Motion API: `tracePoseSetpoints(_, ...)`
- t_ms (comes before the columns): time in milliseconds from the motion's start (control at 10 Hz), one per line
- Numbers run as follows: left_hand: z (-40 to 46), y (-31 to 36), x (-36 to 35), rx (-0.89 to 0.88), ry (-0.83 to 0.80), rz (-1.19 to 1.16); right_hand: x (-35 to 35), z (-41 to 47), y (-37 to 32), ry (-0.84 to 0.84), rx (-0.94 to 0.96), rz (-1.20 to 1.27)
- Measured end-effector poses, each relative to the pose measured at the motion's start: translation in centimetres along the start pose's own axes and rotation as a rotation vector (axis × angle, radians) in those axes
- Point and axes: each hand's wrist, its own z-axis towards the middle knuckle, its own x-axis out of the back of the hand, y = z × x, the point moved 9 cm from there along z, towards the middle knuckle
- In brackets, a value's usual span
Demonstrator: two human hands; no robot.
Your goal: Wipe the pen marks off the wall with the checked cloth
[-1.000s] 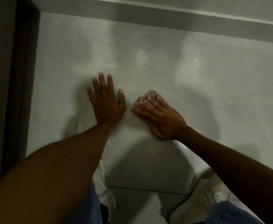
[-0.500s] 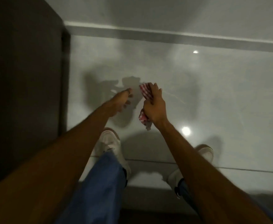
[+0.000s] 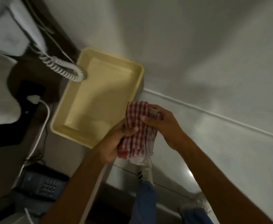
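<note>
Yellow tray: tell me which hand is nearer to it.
Left. The left hand grips the checked cloth right at the yellow tray edge; the right hand holds the cloth's far side, away from the tray.

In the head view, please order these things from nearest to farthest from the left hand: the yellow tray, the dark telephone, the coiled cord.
From the left hand, which holds the checked cloth:
1. Yellow tray, just beside it, up-left.
2. Dark telephone, lower left.
3. Coiled cord, over the tray's far corner, upper left.
</note>
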Motion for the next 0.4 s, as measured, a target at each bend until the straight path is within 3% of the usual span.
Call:
tracePoseSetpoints(200,5.2,9.9,11.9,-0.163,0.398,0.384,-7.4,12.8,-7.1,0.071,0.183,-0.671)
tracePoseSetpoints(300,7.7,10.8,15.2,-0.108,0.502,0.582,-9.4,15.8,-7.0,0.108,0.112,-1.032)
tracePoseSetpoints(400,5.4,11.9,13.3,-0.152,0.591,0.933,-9.1,13.7,-8.8,0.231,0.152,-1.269)
